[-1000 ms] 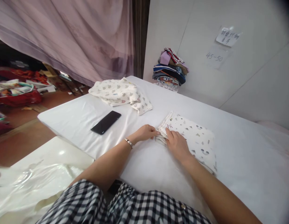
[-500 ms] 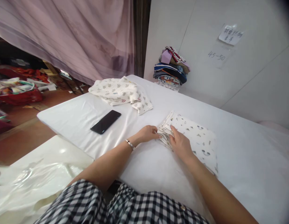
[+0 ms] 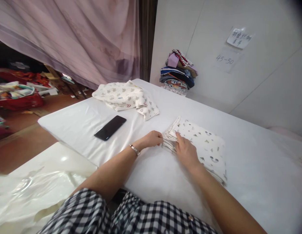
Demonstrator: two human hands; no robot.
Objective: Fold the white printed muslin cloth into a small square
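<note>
A folded white cloth [image 3: 206,139] printed with small grey and coloured motifs lies on the white-covered table [image 3: 253,169]. At its left edge, where several layers show, my left hand [image 3: 154,139] is closed in a pinch on the cloth's near-left corner. My right hand [image 3: 187,151] grips the same side a little to the right, its thumb on top and its other fingers mostly hidden by the hand. A second, crumpled cloth [image 3: 124,94] with a similar print rests farther back on the left.
A black phone [image 3: 110,127] lies left of my hands. Behind the table, a stack of folded clothes [image 3: 178,73] stands against the wall. Clear plastic sheeting [image 3: 53,185] covers a surface at the lower left. A red container [image 3: 19,97] of fabrics sits on the floor.
The layers at the cloth's left edge have come down flatter and closer together. Both hands have shifted slightly left, and the left fingers have curled in more.
</note>
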